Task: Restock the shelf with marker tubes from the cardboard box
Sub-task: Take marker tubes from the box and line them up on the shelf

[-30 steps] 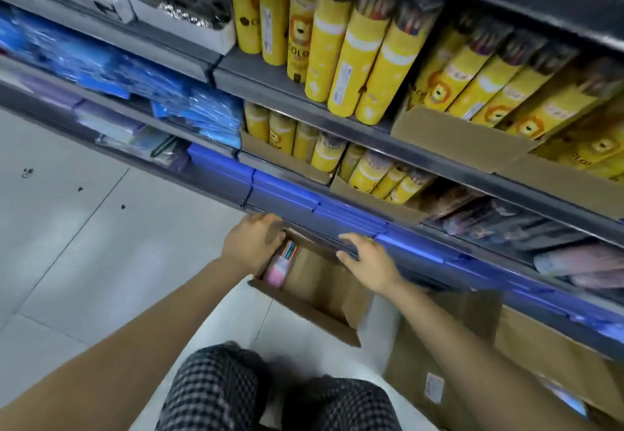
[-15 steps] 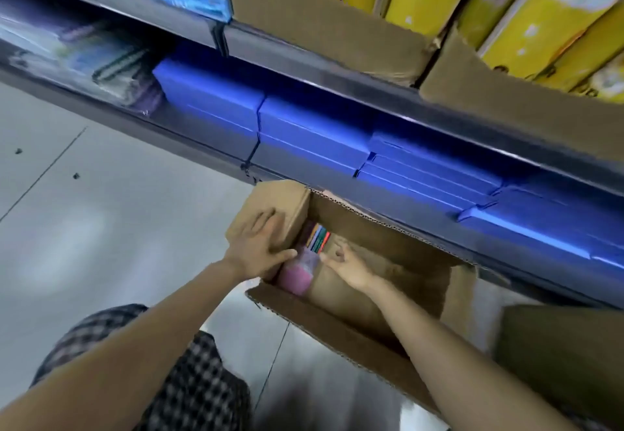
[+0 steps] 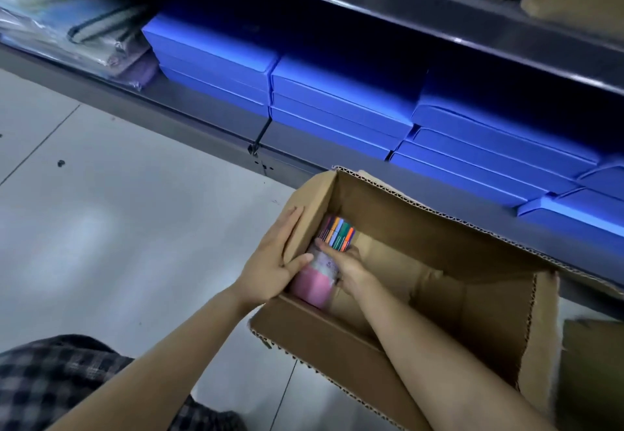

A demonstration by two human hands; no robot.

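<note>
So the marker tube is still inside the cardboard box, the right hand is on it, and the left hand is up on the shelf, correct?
Not quite. The head view shows the left hand on the cardboard box flap, not the shelf. The marker tube is inside the box, with the right hand on it.

cardboard box [image 3: 388, 339]: matt corrugated card | marker tube [image 3: 320, 275]: glossy clear plastic | floor [image 3: 118, 228]: smooth glossy tile

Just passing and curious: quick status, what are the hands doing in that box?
Left hand holding brown cardboard box flap. Right hand gripping pink-based clear marker tube inside. Nothing blocking.
</note>
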